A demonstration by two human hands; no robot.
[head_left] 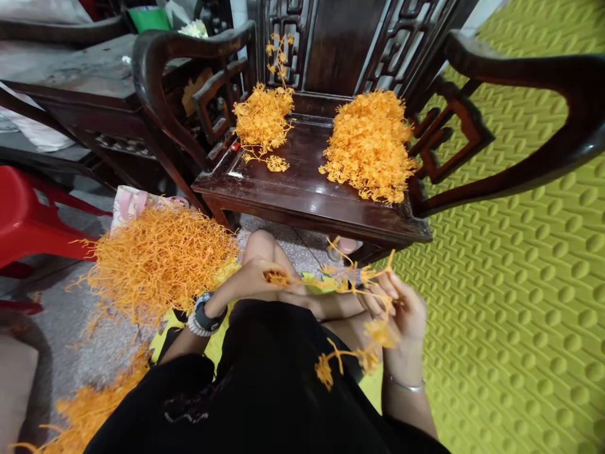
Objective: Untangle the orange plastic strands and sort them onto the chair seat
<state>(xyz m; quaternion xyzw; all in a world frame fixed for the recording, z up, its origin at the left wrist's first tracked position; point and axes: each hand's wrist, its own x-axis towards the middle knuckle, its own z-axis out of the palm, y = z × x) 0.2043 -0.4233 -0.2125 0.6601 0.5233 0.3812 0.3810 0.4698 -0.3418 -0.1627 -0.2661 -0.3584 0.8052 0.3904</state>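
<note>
My left hand (255, 279), with a dark watch and a pale coiled band at the wrist, is closed around a small bunch of orange strands (276, 277). An orange branched strand (350, 282) stretches from there across my lap to my right hand (406, 309). The right fingers pinch it, and a curled, flower-like end (326, 371) dangles below them. It looks like artificial plant stems, slightly blurred. To the left of my left hand lies a big heap of loose orange strands (163, 261). Part of what each hand grips is hidden by the fingers.
Ahead stands a dark carved wooden chair (302, 205). Its seat bears a smaller left pile of curled orange pieces (265, 120) and a larger right pile (371, 148). A red stool (21, 211) is at left, more orange strands (99, 410) lie lower left, and yellow textured matting (515, 284) covers the right.
</note>
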